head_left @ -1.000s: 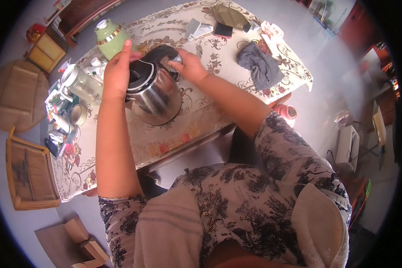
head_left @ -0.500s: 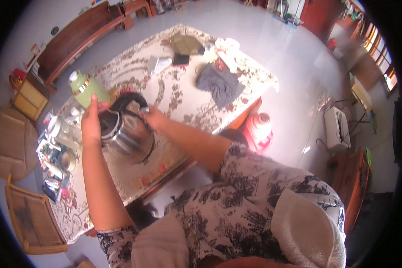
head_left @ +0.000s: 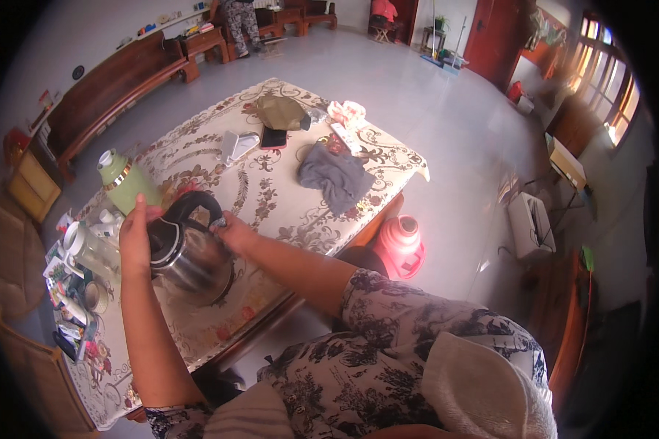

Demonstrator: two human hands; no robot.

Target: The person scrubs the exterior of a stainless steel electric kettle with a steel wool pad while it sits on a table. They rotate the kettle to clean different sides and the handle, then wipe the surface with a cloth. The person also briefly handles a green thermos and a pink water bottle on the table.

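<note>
A steel electric kettle (head_left: 198, 272) with a black handle and lid stands near the left front part of the table. Against its spout side rests my left hand (head_left: 136, 230), thumb up and fingers curving behind the kettle, partly hidden. My right hand (head_left: 234, 234) is closed beside the lower end of the handle. Something small and pale shows at its fingertips, too small to name. A light green vacuum flask (head_left: 127, 183) stands just past my left hand. To the left of that hand is a clear glass jar (head_left: 95, 251).
Bottles and small items crowd the left table edge, near a tape roll (head_left: 96, 296). Farther back lie a grey cloth (head_left: 337, 175), a phone (head_left: 274, 138) and an olive bag (head_left: 282, 113). A pink flask (head_left: 400, 247) stands right of the table. A person (head_left: 240, 25) stands far off.
My view has tilted up, so the table sits lower in the picture and people at the back have come into view. Both hands keep their places at the kettle.
</note>
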